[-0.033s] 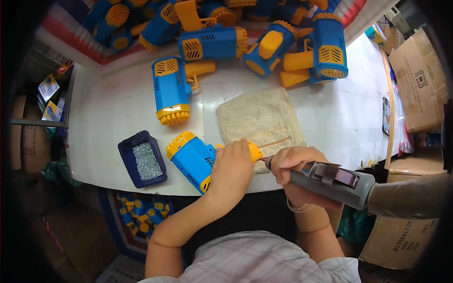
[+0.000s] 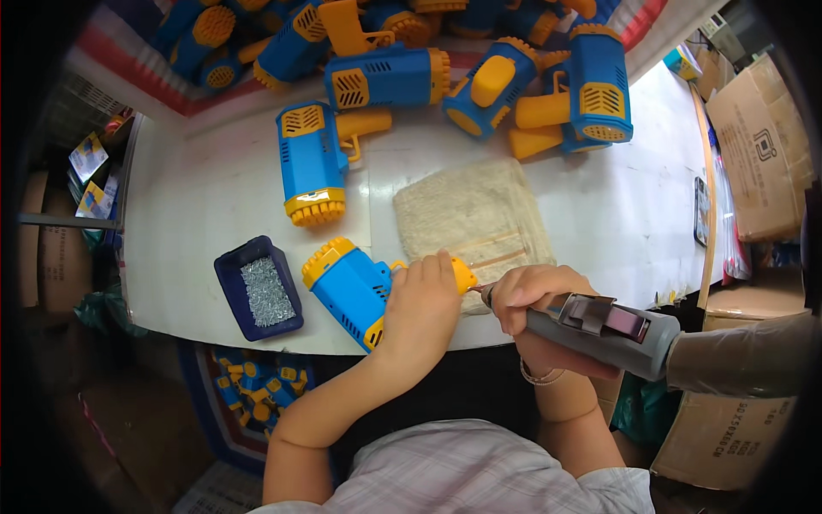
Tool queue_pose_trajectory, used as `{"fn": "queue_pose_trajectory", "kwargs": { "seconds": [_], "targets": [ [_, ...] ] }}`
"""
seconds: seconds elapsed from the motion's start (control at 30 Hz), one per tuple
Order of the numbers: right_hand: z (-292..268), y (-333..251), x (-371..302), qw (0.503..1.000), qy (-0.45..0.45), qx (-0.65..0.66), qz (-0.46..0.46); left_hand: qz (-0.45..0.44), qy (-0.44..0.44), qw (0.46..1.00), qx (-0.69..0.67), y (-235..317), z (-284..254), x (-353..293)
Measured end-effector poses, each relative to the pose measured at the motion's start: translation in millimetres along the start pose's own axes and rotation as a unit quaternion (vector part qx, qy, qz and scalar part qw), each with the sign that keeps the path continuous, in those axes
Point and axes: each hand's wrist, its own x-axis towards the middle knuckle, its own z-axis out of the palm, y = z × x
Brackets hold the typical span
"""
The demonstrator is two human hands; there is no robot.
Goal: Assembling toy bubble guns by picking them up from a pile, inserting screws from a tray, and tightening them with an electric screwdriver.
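A blue and yellow toy bubble gun (image 2: pixel 349 287) lies at the table's near edge, its yellow handle pointing right. My left hand (image 2: pixel 422 300) is closed over that handle and covers most of it. In my right hand (image 2: pixel 535 295) is a grey electric screwdriver (image 2: pixel 599 330), its thin bit touching, or nearly touching, the yellow handle end (image 2: pixel 464 274). The exact contact is too small to make out. Under the handle end and bit lies a beige cloth (image 2: pixel 467 206). To the left of the toy stands a dark blue tray (image 2: pixel 224 278) holding many small silvery screws (image 2: pixel 267 291).
Another bubble gun (image 2: pixel 310 163) lies on the white table (image 2: pixel 205 180) beyond the tray. Several more are heaped at the back, by a striped sack (image 2: pixel 111 56). A phone (image 2: pixel 700 210) lies at the right edge, beside cardboard boxes (image 2: pixel 758 150). Below left, a bin holds small blue-yellow pieces (image 2: pixel 261 390).
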Motion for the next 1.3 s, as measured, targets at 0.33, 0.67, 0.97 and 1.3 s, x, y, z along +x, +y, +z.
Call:
{"fn": "queue_pose_trajectory", "kwargs": {
  "seconds": [0.33,0.67,0.97,1.3],
  "targets": [
    [7,0,8,0.995,-0.025,0.096,-0.010,-0.024,-0.038,0.999,0.009,-1,0,0],
    [-1,-26,25,0.977,-0.008,0.096,-0.193,-0.033,-0.157,0.970,-0.184,-22,-119,-98],
    [38,-11,21,0.986,-0.019,0.107,-0.127,-0.198,0.068,0.978,0.015,-124,-68,-118],
    [52,-24,15,0.992,-0.026,0.100,-0.073,-0.281,0.144,0.930,-0.187,-156,-48,-96]
  ]
}}
